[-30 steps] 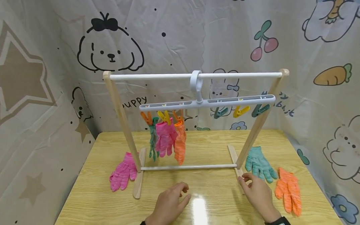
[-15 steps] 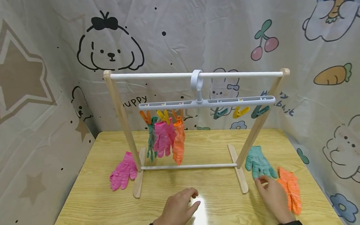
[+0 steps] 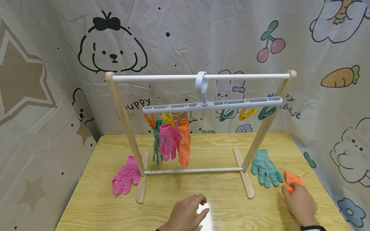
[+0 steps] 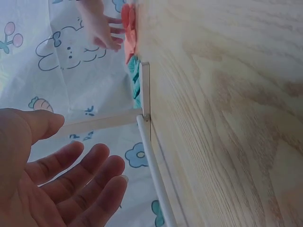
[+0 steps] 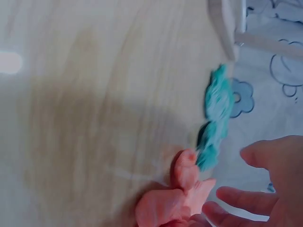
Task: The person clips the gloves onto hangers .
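Note:
My right hand [image 3: 300,204] is over an orange knit glove [image 3: 295,179] at the table's right and hides part of it. In the right wrist view its thumb and fingers [image 5: 248,201] stand apart, fingertips close to the orange glove [image 5: 163,208]; contact is hard to tell. A teal glove [image 3: 265,169] lies flat just left of it. My left hand [image 3: 185,214] hovers over the table's front middle, fingers loosely bent, holding nothing. On the grey clip hanger [image 3: 185,108] hang a green glove [image 3: 157,142], a pink glove [image 3: 170,140] and an orange glove [image 3: 184,146], each under a clothespin.
A wooden rack with a white top rod [image 3: 155,78] carries the hanger. Its right foot [image 3: 247,182] stands between my hands. Teal and yellow clothespins [image 3: 247,114] hang without gloves. A pink glove [image 3: 126,176] lies by the left foot [image 3: 140,191]. Printed curtains surround the table [image 3: 106,215].
My right hand has moved right, from near the rack's right foot, past the teal glove, to the orange glove. My left hand has drifted slightly right.

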A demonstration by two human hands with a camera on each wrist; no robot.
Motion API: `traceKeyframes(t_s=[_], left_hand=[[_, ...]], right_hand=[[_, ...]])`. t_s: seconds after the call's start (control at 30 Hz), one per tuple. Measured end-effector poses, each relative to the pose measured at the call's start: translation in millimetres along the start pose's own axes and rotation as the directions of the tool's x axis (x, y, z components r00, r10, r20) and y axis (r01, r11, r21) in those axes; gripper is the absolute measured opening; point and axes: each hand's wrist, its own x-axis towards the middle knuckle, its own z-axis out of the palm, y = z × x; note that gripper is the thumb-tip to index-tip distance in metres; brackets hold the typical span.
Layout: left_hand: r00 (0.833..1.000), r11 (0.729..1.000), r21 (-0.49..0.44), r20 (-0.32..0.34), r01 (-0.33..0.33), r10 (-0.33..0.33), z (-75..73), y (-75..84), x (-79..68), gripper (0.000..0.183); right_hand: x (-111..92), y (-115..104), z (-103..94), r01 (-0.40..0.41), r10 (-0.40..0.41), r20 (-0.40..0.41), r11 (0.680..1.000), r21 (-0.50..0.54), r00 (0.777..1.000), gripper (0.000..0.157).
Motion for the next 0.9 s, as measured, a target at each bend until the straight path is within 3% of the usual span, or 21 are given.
traceKeyframes(t_s=[0.2,0.33,0.47,0.7,0.9], left_hand=[[1.000,1.000,-0.006,0.017,0.004,-0.004,0.2,2.1,0.1,0.012],[1.000,1.000,-0.007,0.008,0.002,-0.002,0.0,2.2,0.6,0.012],[1.000,1.000,-0.008,0.015,0.003,-0.003,0.0,1.8,1.1,0.012],[1.000,1.000,0.000,0.025,0.015,-0.015,-0.3,-0.5,2.7,0.013],[1.000,1.000,0.011,-0.001,-0.003,0.003,0.3,-0.8,2.2,0.013]], right_hand=[[2,13,3.1,-0.025,0.025,0.005,0.999,-0.044,1.000,0.051],[5,19,3.7,-0.026,0.026,0.023,0.999,-0.035,0.999,0.041],[10,27,3.4,0.010,-0.009,0.042,1.000,-0.027,0.999,0.030],[17,35,4.5,0.048,-0.046,0.067,0.998,-0.026,0.997,0.028],[15,35,4.6,0.006,-0.004,0.073,1.000,-0.029,0.997,0.025]])
